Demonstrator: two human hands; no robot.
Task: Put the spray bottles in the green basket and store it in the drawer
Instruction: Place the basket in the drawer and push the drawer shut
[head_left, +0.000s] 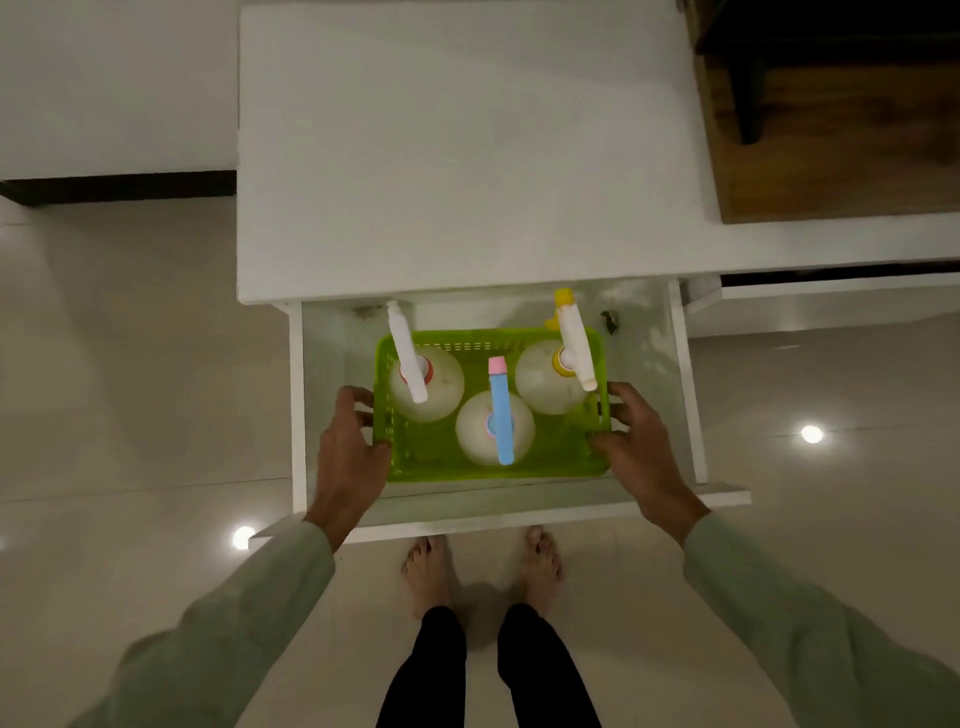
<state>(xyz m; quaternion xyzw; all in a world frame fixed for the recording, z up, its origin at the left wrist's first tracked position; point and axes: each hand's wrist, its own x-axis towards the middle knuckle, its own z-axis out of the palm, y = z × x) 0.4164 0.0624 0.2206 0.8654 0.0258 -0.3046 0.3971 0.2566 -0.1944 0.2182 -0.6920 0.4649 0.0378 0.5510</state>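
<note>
The green basket (550, 460) is inside the open white drawer (519, 512), below the cabinet top. Three pale round spray bottles stand upright in it: one with a white sprayer and red collar (428, 387) at the left, one with a blue sprayer and pink tip (496, 431) in the middle front, one with a yellow nozzle (550, 376) at the right. My left hand (348, 441) grips the basket's left rim. Around the right rim close the fingers of my right hand (631, 441).
The white cabinet top (467, 156) stretches away above the drawer. A wooden surface (831, 130) lies at the upper right. A small dark object (609, 322) sits in the drawer's back right corner. My bare feet (483, 564) stand on the glossy tiled floor under the drawer front.
</note>
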